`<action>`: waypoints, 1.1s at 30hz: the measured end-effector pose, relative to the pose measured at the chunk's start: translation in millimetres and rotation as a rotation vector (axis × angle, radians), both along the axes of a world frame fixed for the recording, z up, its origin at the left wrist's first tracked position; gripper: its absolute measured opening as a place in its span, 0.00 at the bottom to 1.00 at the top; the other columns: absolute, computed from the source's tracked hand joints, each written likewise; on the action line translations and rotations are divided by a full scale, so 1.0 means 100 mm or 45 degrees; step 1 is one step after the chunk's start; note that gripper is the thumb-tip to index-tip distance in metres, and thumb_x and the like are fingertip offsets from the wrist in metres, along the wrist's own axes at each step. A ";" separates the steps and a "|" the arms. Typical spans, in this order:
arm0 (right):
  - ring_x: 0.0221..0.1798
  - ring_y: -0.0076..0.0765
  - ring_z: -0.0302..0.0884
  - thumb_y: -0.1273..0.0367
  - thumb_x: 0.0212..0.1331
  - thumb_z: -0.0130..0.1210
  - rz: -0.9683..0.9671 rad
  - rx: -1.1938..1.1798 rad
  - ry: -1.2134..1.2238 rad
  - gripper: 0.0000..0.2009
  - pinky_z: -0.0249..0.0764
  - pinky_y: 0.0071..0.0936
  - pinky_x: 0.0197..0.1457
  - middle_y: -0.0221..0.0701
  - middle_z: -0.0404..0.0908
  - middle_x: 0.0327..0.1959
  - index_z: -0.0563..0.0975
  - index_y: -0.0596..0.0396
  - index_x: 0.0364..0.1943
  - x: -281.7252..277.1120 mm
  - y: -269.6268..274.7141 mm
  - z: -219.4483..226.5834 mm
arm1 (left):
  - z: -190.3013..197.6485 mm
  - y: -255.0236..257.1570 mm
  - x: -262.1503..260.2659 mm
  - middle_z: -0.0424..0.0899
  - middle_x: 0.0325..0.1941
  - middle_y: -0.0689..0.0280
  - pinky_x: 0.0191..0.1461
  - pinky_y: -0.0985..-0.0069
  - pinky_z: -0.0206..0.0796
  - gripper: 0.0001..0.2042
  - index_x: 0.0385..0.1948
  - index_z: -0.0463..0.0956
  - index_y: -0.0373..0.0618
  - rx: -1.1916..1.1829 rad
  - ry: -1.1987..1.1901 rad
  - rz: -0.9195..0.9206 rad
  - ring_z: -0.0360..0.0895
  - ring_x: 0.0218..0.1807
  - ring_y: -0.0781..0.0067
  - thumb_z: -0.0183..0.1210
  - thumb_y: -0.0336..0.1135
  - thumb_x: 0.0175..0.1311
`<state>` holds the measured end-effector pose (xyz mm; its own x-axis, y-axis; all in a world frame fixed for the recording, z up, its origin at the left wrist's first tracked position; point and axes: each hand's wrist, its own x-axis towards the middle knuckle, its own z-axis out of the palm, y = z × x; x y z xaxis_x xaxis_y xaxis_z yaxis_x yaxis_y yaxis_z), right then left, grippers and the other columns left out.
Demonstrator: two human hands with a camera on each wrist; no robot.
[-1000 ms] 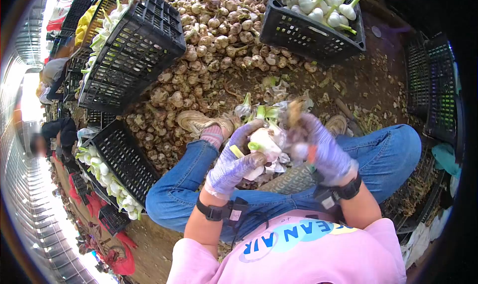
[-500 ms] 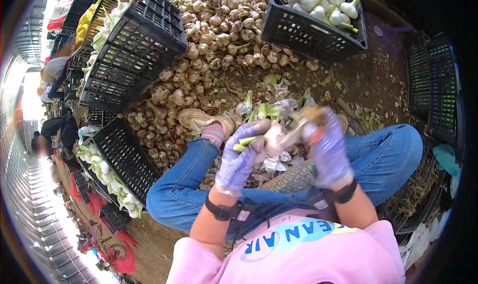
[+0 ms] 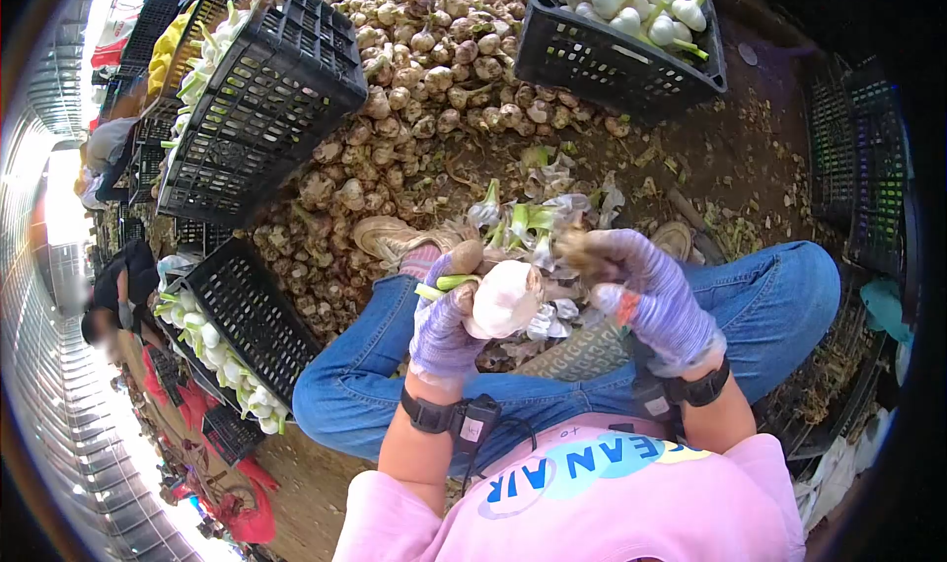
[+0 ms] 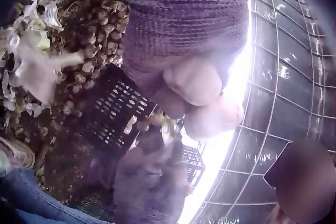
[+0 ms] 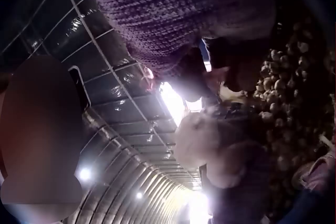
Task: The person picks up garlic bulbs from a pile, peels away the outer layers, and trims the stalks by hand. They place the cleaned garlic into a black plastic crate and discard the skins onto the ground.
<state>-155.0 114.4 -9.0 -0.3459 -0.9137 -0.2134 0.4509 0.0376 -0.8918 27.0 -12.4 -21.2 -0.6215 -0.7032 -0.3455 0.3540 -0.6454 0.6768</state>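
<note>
In the head view my left hand (image 3: 446, 316), in a purple knit glove with dirt-browned fingertips, grips a whitish garlic bulb (image 3: 505, 299) by its cut green stem (image 3: 452, 283). The smooth, pale side of the bulb faces right. My right hand (image 3: 656, 291), gloved alike with an orange band at the thumb, stands just right of the bulb, apart from it. Its bent fingers pinch blurred brown garlic skin (image 3: 580, 251). Below both hands lie peeled white skins (image 3: 552, 320) and trimmed green stem pieces (image 3: 533, 219).
Unpeeled garlic (image 3: 424, 79) is heaped on the ground ahead. A black crate (image 3: 617, 69) of white bulbs stands at the back right; another crate (image 3: 261, 99) and a tilted one (image 3: 252, 306) are on the left. My bent legs (image 3: 365, 365) frame the work. People work at far left.
My right hand has pulled skin away from the bulb and now stands apart from it. The bulb, reddish and partly covered before, shows a pale side; my left hand has turned it.
</note>
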 end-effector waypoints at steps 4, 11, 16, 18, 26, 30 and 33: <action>0.43 0.25 0.74 0.75 0.53 0.57 0.075 0.024 0.077 0.14 0.72 0.23 0.47 0.31 0.76 0.38 0.73 0.58 0.45 0.08 -0.17 0.29 | -0.06 -0.01 0.01 0.78 0.45 0.55 0.51 0.66 0.72 0.32 0.53 0.68 0.37 -0.046 -0.025 -0.216 0.78 0.46 0.62 0.68 0.41 0.45; 0.35 0.38 0.77 0.73 0.52 0.57 0.616 -0.187 0.476 0.07 0.72 0.31 0.40 0.38 0.77 0.29 0.76 0.58 0.35 0.29 -0.15 0.08 | -0.28 -0.10 -0.02 0.75 0.52 0.64 0.52 0.65 0.70 0.22 0.57 0.64 0.50 0.353 0.104 0.092 0.74 0.52 0.66 0.52 0.43 0.61; 0.34 0.31 0.77 0.73 0.52 0.57 0.371 0.227 0.278 0.07 0.73 0.27 0.39 0.37 0.77 0.29 0.77 0.59 0.35 0.16 -0.16 -0.12 | -0.29 -0.45 -0.48 0.73 0.54 0.62 0.47 0.68 0.75 0.27 0.56 0.65 0.48 0.218 0.140 0.091 0.74 0.52 0.65 0.60 0.45 0.55; 0.38 0.24 0.74 0.71 0.52 0.59 0.370 0.322 0.180 0.10 0.72 0.24 0.42 0.33 0.78 0.33 0.76 0.61 0.36 0.10 -0.17 -0.19 | 0.06 -0.72 -0.98 0.70 0.55 0.59 0.47 0.68 0.76 0.28 0.56 0.65 0.48 0.085 0.051 0.088 0.72 0.53 0.63 0.62 0.48 0.54; 0.38 0.27 0.75 0.71 0.52 0.58 0.273 0.417 0.174 0.11 0.72 0.24 0.43 0.33 0.77 0.34 0.77 0.61 0.39 -0.15 -0.21 -0.62 | -0.17 -1.51 -1.77 0.75 0.49 0.59 0.34 0.82 0.75 0.21 0.51 0.70 0.42 -0.477 -0.476 0.047 0.79 0.39 0.71 0.63 0.34 0.55; 0.42 0.43 0.75 0.76 0.46 0.57 0.134 0.394 0.409 0.12 0.71 0.33 0.48 0.39 0.77 0.35 0.79 0.55 0.38 -0.28 -0.33 -0.74 | -1.48 -1.63 -1.67 0.74 0.47 0.59 0.41 0.78 0.70 0.25 0.55 0.68 0.44 -0.405 -1.122 -0.148 0.74 0.39 0.73 0.61 0.24 0.51; 0.43 0.44 0.74 0.73 0.45 0.59 0.103 0.498 0.375 0.11 0.70 0.34 0.46 0.39 0.76 0.37 0.79 0.56 0.36 -0.28 -0.30 -0.93 | -2.41 -1.75 -1.64 0.78 0.39 0.63 0.39 0.77 0.69 0.19 0.50 0.72 0.43 -0.832 -1.436 -0.202 0.74 0.31 0.72 0.59 0.26 0.54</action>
<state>-182.8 84.6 -102.1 -0.3742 -0.8111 -0.4494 0.1635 0.4193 -0.8930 -136.9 -187.8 -262.1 -0.3080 -0.8840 -0.3517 -0.6572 -0.0696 0.7505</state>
